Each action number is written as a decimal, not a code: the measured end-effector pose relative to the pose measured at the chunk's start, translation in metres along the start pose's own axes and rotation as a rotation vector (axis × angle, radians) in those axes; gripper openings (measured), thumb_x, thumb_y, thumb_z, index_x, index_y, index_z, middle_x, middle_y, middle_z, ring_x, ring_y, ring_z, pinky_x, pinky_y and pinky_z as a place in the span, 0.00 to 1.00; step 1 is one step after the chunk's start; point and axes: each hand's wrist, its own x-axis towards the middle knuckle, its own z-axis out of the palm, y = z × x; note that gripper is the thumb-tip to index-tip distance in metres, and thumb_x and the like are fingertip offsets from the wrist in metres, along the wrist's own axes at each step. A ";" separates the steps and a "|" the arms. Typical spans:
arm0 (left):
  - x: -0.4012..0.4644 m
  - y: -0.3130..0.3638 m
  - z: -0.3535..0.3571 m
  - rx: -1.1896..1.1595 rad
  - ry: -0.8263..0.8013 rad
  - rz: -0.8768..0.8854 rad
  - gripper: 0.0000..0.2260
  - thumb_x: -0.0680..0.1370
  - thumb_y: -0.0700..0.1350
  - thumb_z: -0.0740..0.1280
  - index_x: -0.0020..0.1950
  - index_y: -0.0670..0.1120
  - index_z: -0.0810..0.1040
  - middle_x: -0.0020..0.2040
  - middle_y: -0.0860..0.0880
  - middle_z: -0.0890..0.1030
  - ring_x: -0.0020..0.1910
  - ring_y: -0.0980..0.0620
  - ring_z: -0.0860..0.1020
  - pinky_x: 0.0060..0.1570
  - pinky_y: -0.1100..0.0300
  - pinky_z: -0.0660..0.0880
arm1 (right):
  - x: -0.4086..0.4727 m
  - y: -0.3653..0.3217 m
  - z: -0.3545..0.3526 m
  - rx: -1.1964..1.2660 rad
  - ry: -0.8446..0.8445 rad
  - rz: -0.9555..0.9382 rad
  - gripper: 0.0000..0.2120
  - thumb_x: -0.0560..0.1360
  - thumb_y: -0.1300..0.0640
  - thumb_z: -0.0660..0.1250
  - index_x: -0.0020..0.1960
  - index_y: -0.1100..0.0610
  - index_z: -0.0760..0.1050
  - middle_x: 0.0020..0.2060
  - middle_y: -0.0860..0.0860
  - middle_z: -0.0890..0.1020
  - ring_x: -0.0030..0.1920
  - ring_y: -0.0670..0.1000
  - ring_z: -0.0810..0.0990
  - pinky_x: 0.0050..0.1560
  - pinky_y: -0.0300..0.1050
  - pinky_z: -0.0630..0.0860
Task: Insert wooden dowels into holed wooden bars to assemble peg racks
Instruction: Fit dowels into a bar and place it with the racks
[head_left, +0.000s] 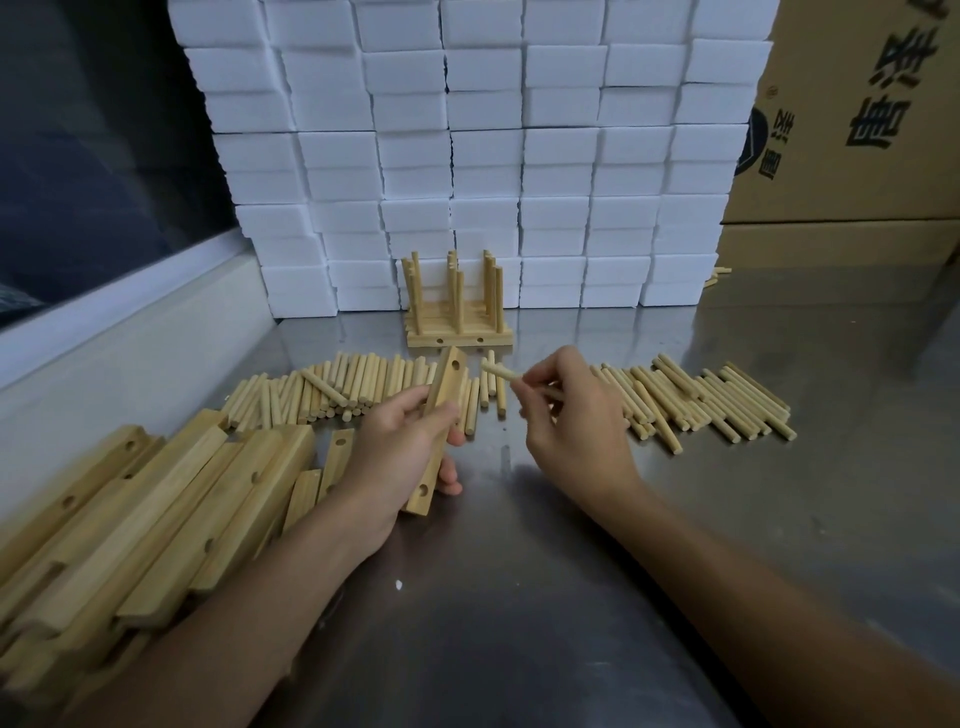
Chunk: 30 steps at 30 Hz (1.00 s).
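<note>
Dowel (500, 372) sits pinched in the right hand (569, 415), tip just short of the top hole of the holed bar (439, 421) the left hand (400, 457) grips tilted above the counter (519, 597), so a skewed entry could jam it or slip off.

A shiny steel tabletop (519, 597) is carrying a heap of pale holed wooden bars (130, 519) at near left, two spreads of short wooden dowels (332, 389) (701, 405) across the middle, finished peg racks (457, 317) farther back, and stacked white foam blocks (483, 156) standing along the far edge.
</note>
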 end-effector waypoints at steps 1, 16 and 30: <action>0.000 0.000 0.000 0.002 0.005 -0.003 0.14 0.80 0.43 0.67 0.65 0.44 0.76 0.36 0.47 0.81 0.26 0.49 0.76 0.28 0.55 0.77 | 0.001 0.000 0.000 -0.012 -0.026 0.015 0.06 0.80 0.59 0.66 0.56 0.56 0.75 0.41 0.44 0.81 0.40 0.44 0.80 0.43 0.44 0.79; 0.000 0.000 0.000 0.014 -0.015 0.020 0.06 0.81 0.44 0.67 0.57 0.48 0.80 0.36 0.48 0.80 0.26 0.49 0.75 0.29 0.55 0.77 | 0.002 0.001 0.002 0.003 -0.068 0.080 0.02 0.83 0.57 0.55 0.56 0.52 0.63 0.35 0.47 0.75 0.35 0.49 0.76 0.39 0.58 0.76; -0.005 0.002 0.000 0.066 -0.120 0.091 0.16 0.79 0.43 0.69 0.64 0.57 0.79 0.36 0.49 0.80 0.27 0.50 0.74 0.29 0.56 0.77 | -0.001 -0.004 -0.001 -0.067 -0.024 -0.003 0.17 0.79 0.42 0.62 0.47 0.57 0.70 0.24 0.48 0.72 0.25 0.48 0.70 0.27 0.44 0.65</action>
